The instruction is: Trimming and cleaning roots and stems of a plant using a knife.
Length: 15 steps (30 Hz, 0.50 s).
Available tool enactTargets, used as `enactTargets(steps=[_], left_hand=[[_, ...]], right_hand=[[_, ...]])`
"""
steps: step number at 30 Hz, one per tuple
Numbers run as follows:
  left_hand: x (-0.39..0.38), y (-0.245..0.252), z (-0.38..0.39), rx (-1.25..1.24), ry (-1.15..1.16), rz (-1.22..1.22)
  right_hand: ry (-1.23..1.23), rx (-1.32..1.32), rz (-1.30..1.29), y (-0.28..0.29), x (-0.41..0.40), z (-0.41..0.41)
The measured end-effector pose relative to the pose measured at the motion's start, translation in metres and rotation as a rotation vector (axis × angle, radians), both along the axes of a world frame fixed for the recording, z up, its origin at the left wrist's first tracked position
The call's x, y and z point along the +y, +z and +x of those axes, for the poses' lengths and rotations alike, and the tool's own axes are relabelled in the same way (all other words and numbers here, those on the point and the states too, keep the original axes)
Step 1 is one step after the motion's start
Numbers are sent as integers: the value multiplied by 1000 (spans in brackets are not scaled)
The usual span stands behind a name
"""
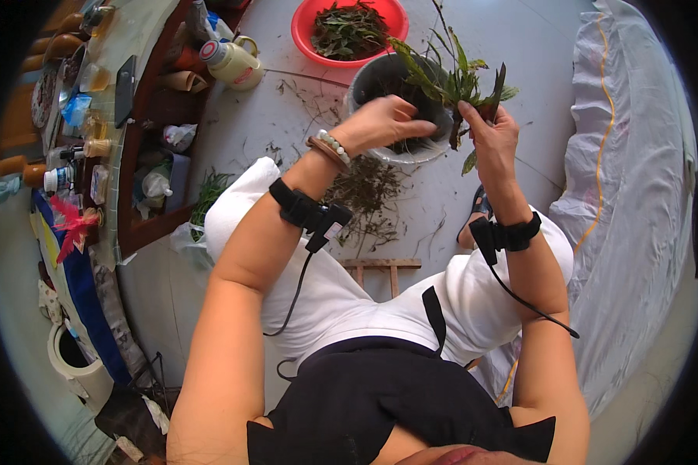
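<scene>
My right hand (494, 131) grips a leafy green plant (456, 81) near its base, with a dark blade-like piece (498, 87) upright by the fingers; whether that is a knife or a leaf I cannot tell. My left hand (387, 122), slightly blurred, is over the near left part of a lined bucket (360, 96), its fingers pointing towards the plant. Whether anything is between those fingers is unclear. Behind the bucket a red plastic basin (302, 35) holds a heap of picked leaves (349, 29). Dark roots and plant scraps (366, 192) lie on the floor below the bucket.
A pale yellow thermos jug (238, 65) stands left of the bucket, beside a wooden cabinet (145, 232) with bottles and bags. Green stalks (209, 195) lie by a plastic bag (192, 241) near my left knee. A small wooden stool (384, 263) shows between my legs. White cloth (628, 192) hangs at the right.
</scene>
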<state>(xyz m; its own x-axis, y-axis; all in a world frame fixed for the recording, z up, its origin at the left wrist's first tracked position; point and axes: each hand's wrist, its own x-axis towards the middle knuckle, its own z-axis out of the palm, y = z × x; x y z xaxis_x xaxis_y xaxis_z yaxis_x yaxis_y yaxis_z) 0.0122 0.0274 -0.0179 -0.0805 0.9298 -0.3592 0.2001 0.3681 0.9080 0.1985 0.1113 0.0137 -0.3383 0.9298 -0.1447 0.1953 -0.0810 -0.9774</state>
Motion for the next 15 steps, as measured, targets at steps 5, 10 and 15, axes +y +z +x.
enactTargets(steps=[5,10,15], left_hand=[[-2,10,29,-610,204,100],[1,0,24,-646,337,156],[-7,-2,24,-525,210,167]], right_hand=[[158,83,-23,4,-19,-10],[-153,62,192,20,1,-4],[98,29,167,48,26,0]])
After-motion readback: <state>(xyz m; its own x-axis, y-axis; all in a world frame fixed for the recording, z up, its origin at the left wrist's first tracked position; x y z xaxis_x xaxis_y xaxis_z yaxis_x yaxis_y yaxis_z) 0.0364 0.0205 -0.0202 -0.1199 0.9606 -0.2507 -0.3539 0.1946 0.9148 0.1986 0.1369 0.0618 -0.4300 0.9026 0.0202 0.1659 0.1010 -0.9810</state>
